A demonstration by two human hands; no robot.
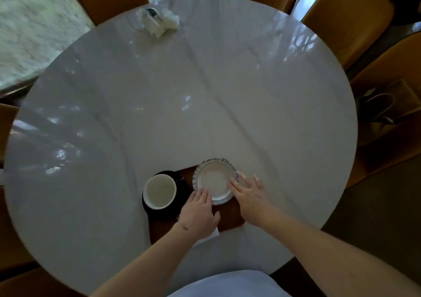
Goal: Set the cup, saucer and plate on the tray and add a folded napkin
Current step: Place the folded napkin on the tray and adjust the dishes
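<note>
Scalloped plate (pixel 213 181), lower centre: rigid, fragile, likely glazed-slick. Left hand (pixel 197 214) and right hand (pixel 249 197) flat-fingered on opposite rims; lift there.

Surface (pixel 227 80): glossy, smooth, marble-look (faint veining). Tray (pixel 230 214): dark wood, matt. Plate (pixel 214 180): glazed ceramic, fluted rim. Saucer (pixel 164 213): glossy black.

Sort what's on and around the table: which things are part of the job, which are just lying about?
Job: tray, cup, saucer, plate, napkin, left hand, right hand.

Lying about: crumpled white wrapping, chairs, paper bag.
</note>
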